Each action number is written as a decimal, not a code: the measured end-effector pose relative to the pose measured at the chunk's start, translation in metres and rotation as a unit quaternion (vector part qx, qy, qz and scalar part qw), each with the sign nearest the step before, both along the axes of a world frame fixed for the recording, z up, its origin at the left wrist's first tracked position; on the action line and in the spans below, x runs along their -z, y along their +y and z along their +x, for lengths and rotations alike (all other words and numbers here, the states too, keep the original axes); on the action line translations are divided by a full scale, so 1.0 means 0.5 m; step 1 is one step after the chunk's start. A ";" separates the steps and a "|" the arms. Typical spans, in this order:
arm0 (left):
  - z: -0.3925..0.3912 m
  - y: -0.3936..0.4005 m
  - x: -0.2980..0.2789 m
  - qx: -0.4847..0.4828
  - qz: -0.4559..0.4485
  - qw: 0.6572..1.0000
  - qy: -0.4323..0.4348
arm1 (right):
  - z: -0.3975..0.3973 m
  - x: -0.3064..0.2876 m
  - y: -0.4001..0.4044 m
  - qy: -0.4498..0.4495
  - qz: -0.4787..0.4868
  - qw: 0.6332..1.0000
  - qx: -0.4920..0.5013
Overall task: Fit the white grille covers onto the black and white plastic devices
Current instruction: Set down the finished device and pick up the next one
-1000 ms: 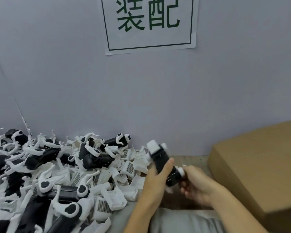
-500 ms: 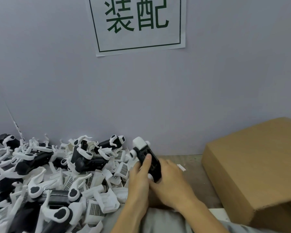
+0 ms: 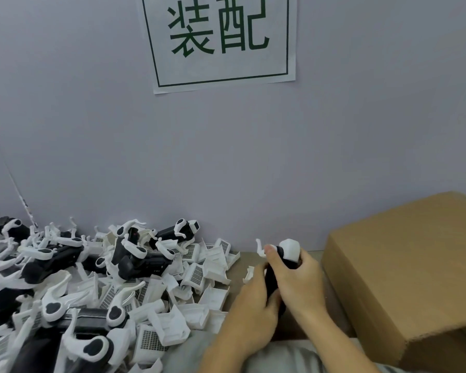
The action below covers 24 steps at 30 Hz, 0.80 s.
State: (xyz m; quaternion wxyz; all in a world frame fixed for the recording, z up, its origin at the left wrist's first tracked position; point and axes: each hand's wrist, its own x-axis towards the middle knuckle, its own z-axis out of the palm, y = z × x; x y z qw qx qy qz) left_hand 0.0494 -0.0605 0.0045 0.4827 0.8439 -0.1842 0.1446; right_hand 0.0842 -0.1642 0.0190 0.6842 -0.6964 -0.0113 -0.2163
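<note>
Low and right of centre in the frame, the right hand (image 3: 297, 281) curls round the upper part of a black and white device (image 3: 279, 267), its thumb lying up the near side and its fingers wrapped over the far side just under the white cap at the top. The left hand (image 3: 253, 302) grips the same device lower down, fingers closed round the black body from the left, so the two hands meet around it. The device stands nearly upright, tipped a little to the right, with a thin white hooked arm sticking out to the left beside the thumb tip. Whether a grille sits on its front cannot be told, as the hands cover that face. Just left of the hands one small white piece (image 3: 249, 273) lies alone on the brownish table (image 3: 244, 258). Further left, filling the lower left of the frame, is a heap of loose white grille covers (image 3: 197, 274), their dark mesh squares showing, mixed with many more black and white devices (image 3: 143, 261) lying at all angles. To the right of the hands, close by, sits a closed brown cardboard box (image 3: 404, 270). Behind everything rises a pale grey wall (image 3: 92, 130), and at the top centre a white paper sign (image 3: 221, 41) with green characters in a green border is stuck to it.
</note>
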 end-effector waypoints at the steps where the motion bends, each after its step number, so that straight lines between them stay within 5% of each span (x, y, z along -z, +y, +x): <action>1: 0.000 -0.001 0.002 -0.004 0.002 1.000 0.000 | -0.002 -0.002 0.001 0.010 -0.007 1.000 0.019; 4: 0.000 -0.002 0.005 -0.016 -0.004 1.000 0.002 | -0.012 -0.011 0.014 0.008 -0.063 0.998 -0.023; 7: 0.006 0.006 -0.003 -0.120 -0.134 0.982 0.051 | -0.032 -0.017 0.029 -0.040 -0.088 0.986 -0.134; 11: 0.023 0.042 -0.024 -0.267 -0.404 0.868 0.109 | -0.053 -0.029 0.042 -0.126 -0.124 0.970 -0.169; 15: 0.015 0.063 -0.042 -0.129 -0.622 0.756 0.159 | -0.045 -0.021 0.049 -0.075 -0.188 0.976 -0.081; 17: 0.014 0.067 -0.044 -0.072 -0.644 0.745 0.156 | -0.040 -0.017 0.043 0.058 -0.092 0.981 -0.159; 19: 0.016 0.063 -0.040 -0.069 -0.628 0.760 0.154 | -0.039 -0.014 0.039 0.160 0.030 0.946 -0.281; 21: 0.019 0.056 -0.038 -0.103 -0.599 0.780 0.148 | -0.037 -0.007 0.042 0.198 0.089 0.911 -0.350; 24: 0.016 0.050 -0.035 -0.133 -0.578 0.793 0.139 | -0.035 0.002 0.050 0.194 0.084 0.914 -0.346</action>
